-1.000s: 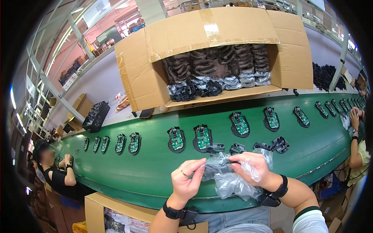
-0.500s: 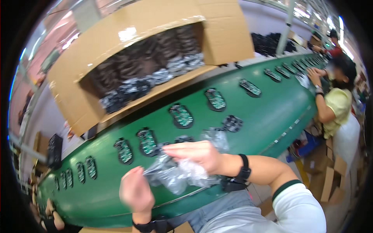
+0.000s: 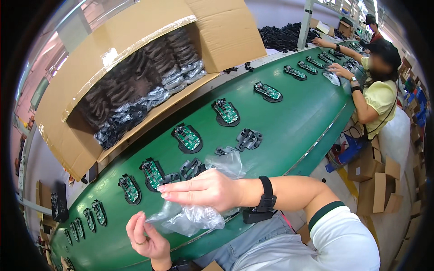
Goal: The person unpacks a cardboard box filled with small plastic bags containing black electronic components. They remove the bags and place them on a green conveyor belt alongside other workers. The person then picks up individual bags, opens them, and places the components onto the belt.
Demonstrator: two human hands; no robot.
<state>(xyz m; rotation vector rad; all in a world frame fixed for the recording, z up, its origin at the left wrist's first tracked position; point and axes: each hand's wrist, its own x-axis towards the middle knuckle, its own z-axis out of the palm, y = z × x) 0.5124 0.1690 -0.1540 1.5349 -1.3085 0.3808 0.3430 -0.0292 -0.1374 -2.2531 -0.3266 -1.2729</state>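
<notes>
A clear plastic bag sits beneath the right hand — fingers straight, any grip hidden — over the green belt; the left hand curls its fingers at the bag's edge, hold unclear.

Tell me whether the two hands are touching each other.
Apart. The head view shows green belt in the gap between the left hand and the right hand.
</notes>
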